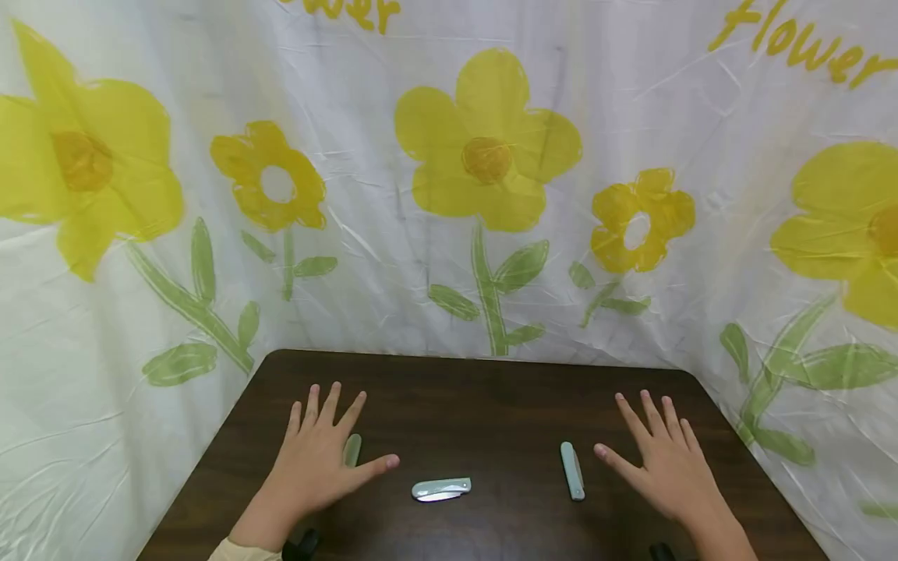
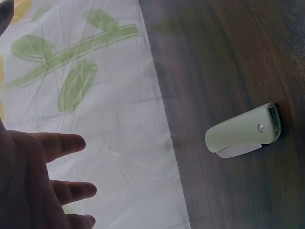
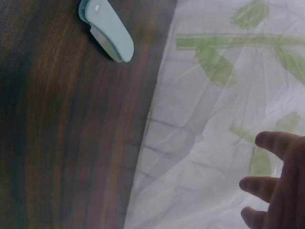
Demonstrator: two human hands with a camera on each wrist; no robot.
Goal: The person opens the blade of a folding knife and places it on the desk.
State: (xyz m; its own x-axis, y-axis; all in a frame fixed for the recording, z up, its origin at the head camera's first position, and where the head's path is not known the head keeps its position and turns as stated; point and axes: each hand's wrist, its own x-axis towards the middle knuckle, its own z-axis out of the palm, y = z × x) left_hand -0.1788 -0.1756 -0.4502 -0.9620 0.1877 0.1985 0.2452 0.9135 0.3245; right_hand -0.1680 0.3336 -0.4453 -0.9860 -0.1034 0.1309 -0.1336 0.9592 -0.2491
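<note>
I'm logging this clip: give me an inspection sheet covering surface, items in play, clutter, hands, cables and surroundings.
Surface: dark wood-grain table, rounded far corners.
Items in play: three folding knives; green knife partly hidden by the left hand in the head view; middle knife lying crosswise, blade showing along its near side; right knife pointing roughly away from the person.
Clutter: nothing seen.
Hands: left hand and right hand both spread, gripping nothing; contact with the table can't be judged. Dark object by the left wrist, mostly cut off.
Cables: nothing seen.
Surroundings: white sheet behind and beside the table, printed with yellow flowers and lettering.
</note>
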